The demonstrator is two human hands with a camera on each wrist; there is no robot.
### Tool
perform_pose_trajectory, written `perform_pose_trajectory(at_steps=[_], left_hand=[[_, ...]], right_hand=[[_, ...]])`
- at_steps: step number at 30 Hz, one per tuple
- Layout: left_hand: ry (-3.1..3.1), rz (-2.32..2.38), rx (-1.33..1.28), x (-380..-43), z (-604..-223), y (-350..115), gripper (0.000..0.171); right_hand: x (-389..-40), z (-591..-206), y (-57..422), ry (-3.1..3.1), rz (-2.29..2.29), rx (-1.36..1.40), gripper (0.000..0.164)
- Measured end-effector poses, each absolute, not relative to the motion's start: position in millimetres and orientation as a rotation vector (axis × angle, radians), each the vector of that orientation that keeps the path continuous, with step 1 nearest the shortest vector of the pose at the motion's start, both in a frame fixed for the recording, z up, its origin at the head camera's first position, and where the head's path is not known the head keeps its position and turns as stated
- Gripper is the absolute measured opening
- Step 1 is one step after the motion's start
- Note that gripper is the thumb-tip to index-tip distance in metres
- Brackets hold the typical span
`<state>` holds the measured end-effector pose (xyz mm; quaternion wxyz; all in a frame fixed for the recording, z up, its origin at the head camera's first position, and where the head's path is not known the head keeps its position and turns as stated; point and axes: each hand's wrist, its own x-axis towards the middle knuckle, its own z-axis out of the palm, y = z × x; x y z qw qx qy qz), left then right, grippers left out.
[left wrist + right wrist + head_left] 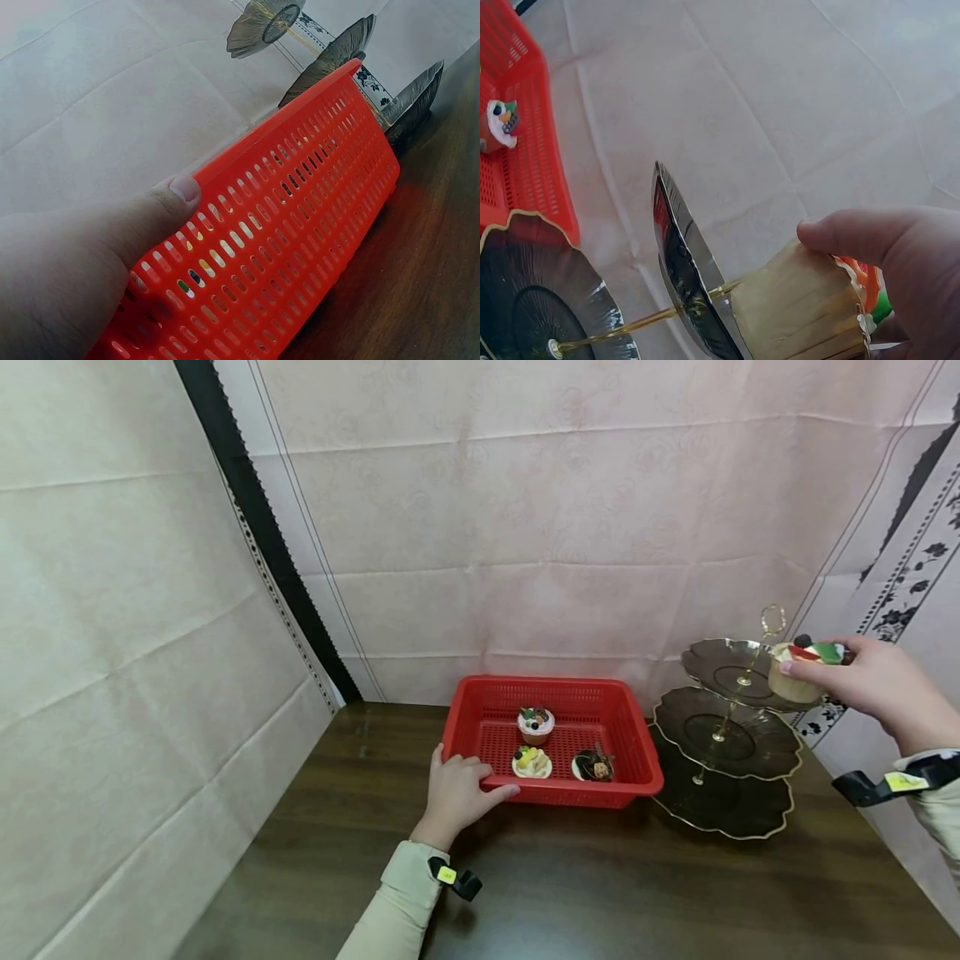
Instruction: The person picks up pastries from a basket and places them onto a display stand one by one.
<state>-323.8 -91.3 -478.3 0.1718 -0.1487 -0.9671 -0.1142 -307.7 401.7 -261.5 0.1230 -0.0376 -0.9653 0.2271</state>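
Observation:
My right hand (pixel 892 685) pinches a cupcake (pixel 787 681) topped with fruit, at the right edge of the top tier of a three-tier cake stand (pixel 705 727). In the right wrist view the cupcake's pale wrapper (pixel 795 307) is close to the top plate (pixel 686 262); whether they touch I cannot tell. At the front left corner of a red plastic basket (pixel 558 791), my left hand (pixel 457 793) holds the rim, thumb (pixel 184 189) along the near side. Inside lie a white-topped cupcake (pixel 536 723), a yellow-fruit cupcake (pixel 532 762) and a dark chocolate one (pixel 594 766).
The basket and the stand are side by side on a dark wooden table (pixel 570 877). Pale cloth (pixel 525 527) hangs behind the table, with more cloth (pixel 112 652) on the left. A gold ring handle (pixel 772 620) rises above the stand's top plate.

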Motion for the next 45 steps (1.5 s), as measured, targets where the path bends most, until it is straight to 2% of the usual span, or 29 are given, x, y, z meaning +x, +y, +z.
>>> perform_pose_trajectory(at_steps=[20,45], left_hand=[[-2.741,-0.308,-0.423,-323.8,-477.8,-89.6,0.061],[-2.748,-0.308,-0.422,-323.9,-479.6,-92.0,0.065]], right_hand=[[-325.2,-262.7,402.8,-2.870,0.530,-0.077,0.088],[-328.0,-263.6,400.6,-2.907,0.643,-0.035,0.091]])
